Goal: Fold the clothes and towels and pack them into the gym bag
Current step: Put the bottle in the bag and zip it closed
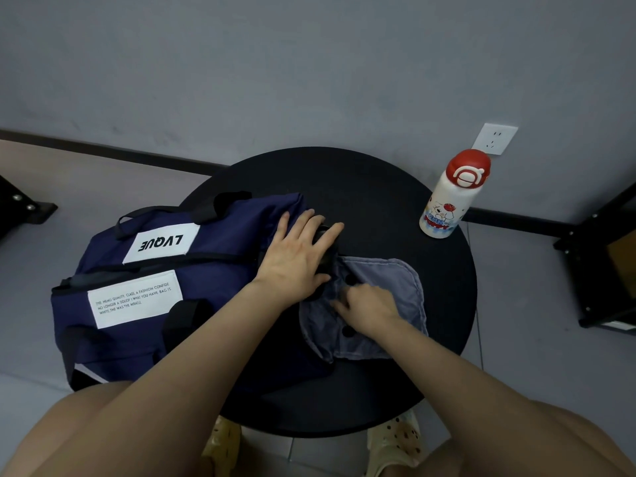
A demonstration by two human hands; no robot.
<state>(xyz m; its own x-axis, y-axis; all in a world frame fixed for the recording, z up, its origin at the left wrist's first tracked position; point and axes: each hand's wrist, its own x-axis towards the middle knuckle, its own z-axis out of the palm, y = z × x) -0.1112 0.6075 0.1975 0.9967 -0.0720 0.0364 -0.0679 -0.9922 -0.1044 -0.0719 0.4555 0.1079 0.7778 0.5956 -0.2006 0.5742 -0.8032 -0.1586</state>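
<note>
Far out to the left of my hands I see the navy gym bag (144, 290) lying on its side across the left part of the round black table (375, 187), its near end hanging over the table's edge. A white label reading LVQUE (161, 242) sits on the upper panel, well left of my left hand, and a second white text label (135, 299) lies lower down, left of my left forearm. Black carry straps (210, 208) loop over the bag's far edge, up and left of that hand.

My left hand (299, 256) lies flat with the fingers straight and spread, palm down on the bag's right end, fingertips reaching over a dark opening there; it clasps nothing. Just to its right and slightly nearer me, my right hand (370, 308) has its fingers curled down into the grey cloth (389, 287), pinching a fold of it. That cloth, a grey piece with dark round dots, spreads out under and to the right of my right hand, its left edge tucked against the bag's opening beneath my left hand, the rest resting on the table top. Whether it is a towel or a garment I cannot tell.

Well beyond my right hand, up and to the right, a white water bottle (447, 204) with a red lid and a cartoon puppy print stands upright at the table's far right rim, apart from the cloth
</note>
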